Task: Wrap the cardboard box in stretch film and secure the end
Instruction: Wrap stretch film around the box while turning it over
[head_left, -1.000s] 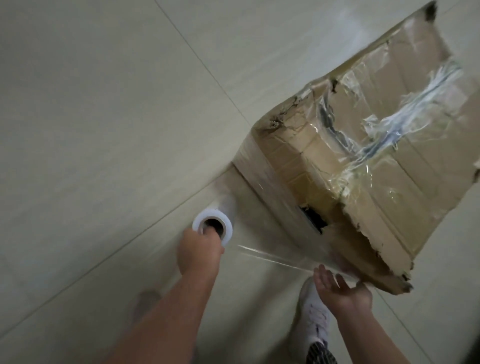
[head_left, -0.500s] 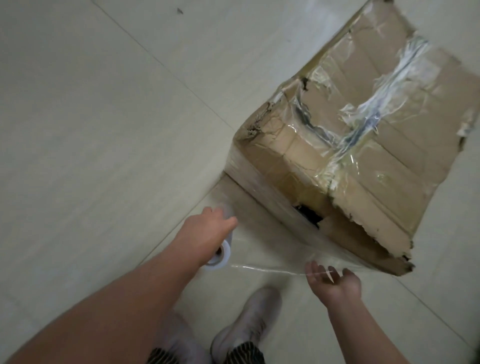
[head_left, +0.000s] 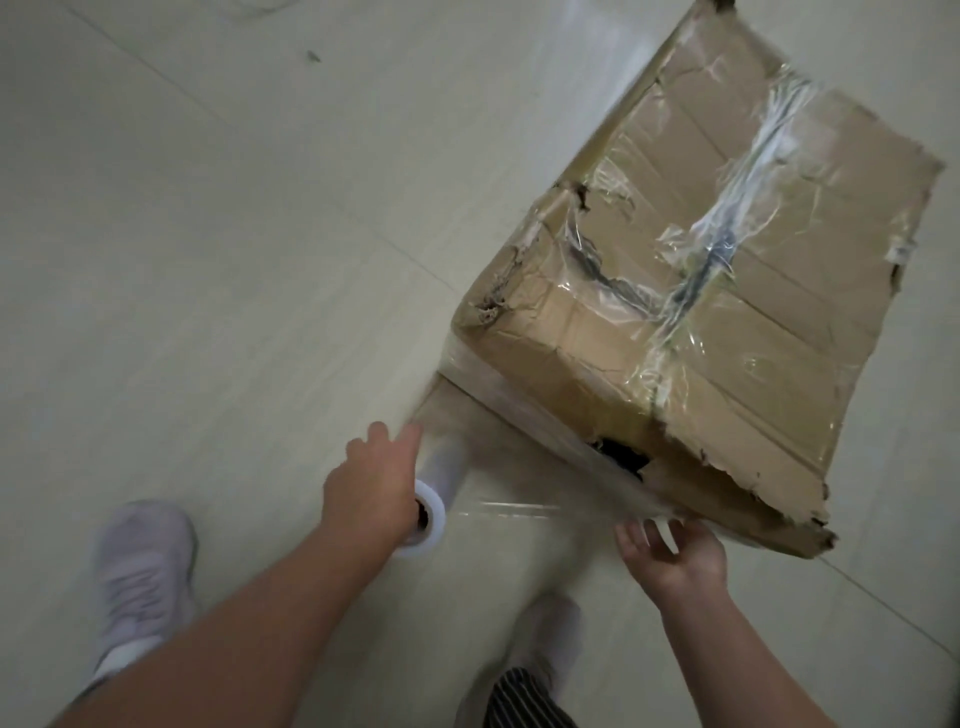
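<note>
Left hand (head_left: 371, 491) grips roll (head_left: 441, 465) at core end; right hand (head_left: 672, 558) slack, fingers spread at film (head_left: 519, 467) edge, box (head_left: 727, 322) just beyond; film likely thin, clingy, tearable; hold roll ends.

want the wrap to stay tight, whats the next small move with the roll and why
Probably carry the roll with the left hand round the left corner of the box, keeping tension. The film runs from the roll onto its near side, and the right hand lies open at that side's lower edge, seemingly steadying the film there.
</note>
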